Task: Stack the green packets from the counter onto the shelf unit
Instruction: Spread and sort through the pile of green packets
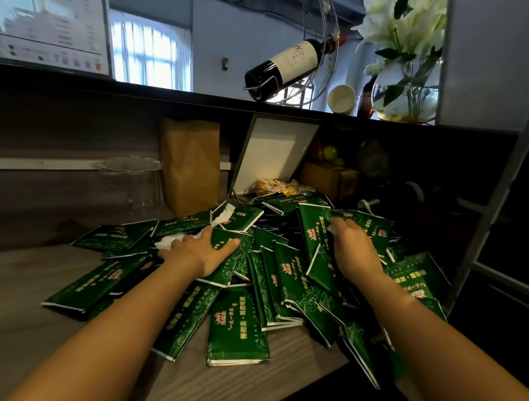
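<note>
a person's left hand [197, 252] lies spread, palm down, on a heap of green packets [240, 324] strewn over a wooden counter [23, 282], thumb stretched across one packet's face and fingertips touching a scrap of white tissue [166, 242]. the right hand [356, 251], back to the camera, curls its fingers round the edge of an upturned packet [313, 233] that stands tilted just left of it. packets lie under, between and on both sides of the hands, and spill toward the person along both forearms. a metal-framed shelf unit [500, 194] rises to the right of the right hand. beyond the left hand stands a brown paper bag [188, 165]; above both hands a wine bottle [284, 63] rests on a ledge.
</note>
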The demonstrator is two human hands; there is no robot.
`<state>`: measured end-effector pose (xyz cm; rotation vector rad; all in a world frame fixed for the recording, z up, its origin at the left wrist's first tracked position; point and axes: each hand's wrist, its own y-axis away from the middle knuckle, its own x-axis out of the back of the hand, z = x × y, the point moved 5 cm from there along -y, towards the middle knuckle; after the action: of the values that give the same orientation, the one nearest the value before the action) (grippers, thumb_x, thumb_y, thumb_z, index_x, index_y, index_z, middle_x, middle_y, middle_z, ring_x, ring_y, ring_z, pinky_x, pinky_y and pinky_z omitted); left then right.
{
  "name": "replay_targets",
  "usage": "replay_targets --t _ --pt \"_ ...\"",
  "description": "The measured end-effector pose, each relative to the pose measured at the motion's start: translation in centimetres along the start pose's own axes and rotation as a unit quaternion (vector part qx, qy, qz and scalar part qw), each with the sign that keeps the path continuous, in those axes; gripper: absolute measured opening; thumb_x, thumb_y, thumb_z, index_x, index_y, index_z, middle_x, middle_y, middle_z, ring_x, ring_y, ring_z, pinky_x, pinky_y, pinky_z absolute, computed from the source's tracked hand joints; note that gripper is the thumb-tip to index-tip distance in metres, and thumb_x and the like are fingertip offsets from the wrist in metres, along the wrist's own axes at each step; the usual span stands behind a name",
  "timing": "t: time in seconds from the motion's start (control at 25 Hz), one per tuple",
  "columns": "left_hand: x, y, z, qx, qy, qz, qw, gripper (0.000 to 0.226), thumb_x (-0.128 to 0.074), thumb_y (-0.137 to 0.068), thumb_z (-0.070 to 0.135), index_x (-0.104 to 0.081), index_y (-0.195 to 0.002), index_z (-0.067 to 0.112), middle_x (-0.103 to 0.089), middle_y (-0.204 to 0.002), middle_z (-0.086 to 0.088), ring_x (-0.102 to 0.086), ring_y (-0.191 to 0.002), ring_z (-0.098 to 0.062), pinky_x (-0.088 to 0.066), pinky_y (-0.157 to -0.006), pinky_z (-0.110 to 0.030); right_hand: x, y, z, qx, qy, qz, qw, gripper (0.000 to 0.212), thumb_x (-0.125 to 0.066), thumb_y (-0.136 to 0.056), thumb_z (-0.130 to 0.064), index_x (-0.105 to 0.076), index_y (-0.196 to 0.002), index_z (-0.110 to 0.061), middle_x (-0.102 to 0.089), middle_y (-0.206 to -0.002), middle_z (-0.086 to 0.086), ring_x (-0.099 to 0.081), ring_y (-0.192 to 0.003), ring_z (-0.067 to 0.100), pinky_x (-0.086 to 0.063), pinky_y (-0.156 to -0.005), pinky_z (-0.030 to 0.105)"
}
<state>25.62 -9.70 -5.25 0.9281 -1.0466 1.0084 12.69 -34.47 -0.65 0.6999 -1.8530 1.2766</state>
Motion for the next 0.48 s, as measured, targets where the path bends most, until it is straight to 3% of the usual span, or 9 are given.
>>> replay_targets --t 0.12,0.24,0.36,0.48 --pt "0.2 -0.1 0.2 -0.034 0.026 0.049 0.998 0.083 -0.025 -0.089 0.070 -0.027 -0.146 0.011 -0.037 -0.147 -0.018 -0.035 -0.133 -0.037 -0.034 -0.107 -0.045 0.6 0.0 -1.0 0.015 -0.024 0.014 1.000 0.027 -0.042 -0.095 0.000 -0.055 -0.119 0.000 -0.057 -0.111 0.021 -0.053 -0.100 0.039 -0.042 -0.074 0.039" --pt "1.5 0.8 0.6 -0.070 0.131 0.139 0.979 0.054 -0.032 -0.099 0.047 -0.048 -0.123 0.002 -0.053 -0.125 -0.020 -0.050 -0.114 -0.034 -0.042 -0.092 -0.040 0.9 0.3 -2.4 0.038 -0.060 0.003 0.997 0.021 -0.044 -0.097 -0.007 -0.061 -0.105 0.002 -0.057 -0.104 0.019 -0.055 -0.094 0.037 -0.045 -0.075 0.042" --pt "3.4 2.3 0.8 -0.109 0.199 0.255 0.940 0.036 -0.035 -0.100 0.035 -0.053 -0.104 0.003 -0.056 -0.109 -0.016 -0.050 -0.101 -0.030 -0.039 -0.082 -0.038 1.2 0.6 -3.9 0.070 -0.059 -0.009 0.996 0.022 -0.047 -0.098 -0.015 -0.060 -0.093 0.001 -0.056 -0.096 0.014 -0.054 -0.090 0.032 -0.043 -0.070 0.037" --pt "5.1 3.6 1.4 -0.150 0.220 0.320 0.909 0.027 -0.043 -0.098 0.034 -0.048 -0.090 0.008 -0.050 -0.094 -0.010 -0.047 -0.094 -0.027 -0.038 -0.076 -0.036 2.1 0.8 -5.1 0.080 -0.032 0.001 0.996 0.029 -0.047 -0.098 -0.028 -0.051 -0.077 -0.009 -0.047 -0.085 0.004 -0.050 -0.088 0.026 -0.035 -0.063 0.031"
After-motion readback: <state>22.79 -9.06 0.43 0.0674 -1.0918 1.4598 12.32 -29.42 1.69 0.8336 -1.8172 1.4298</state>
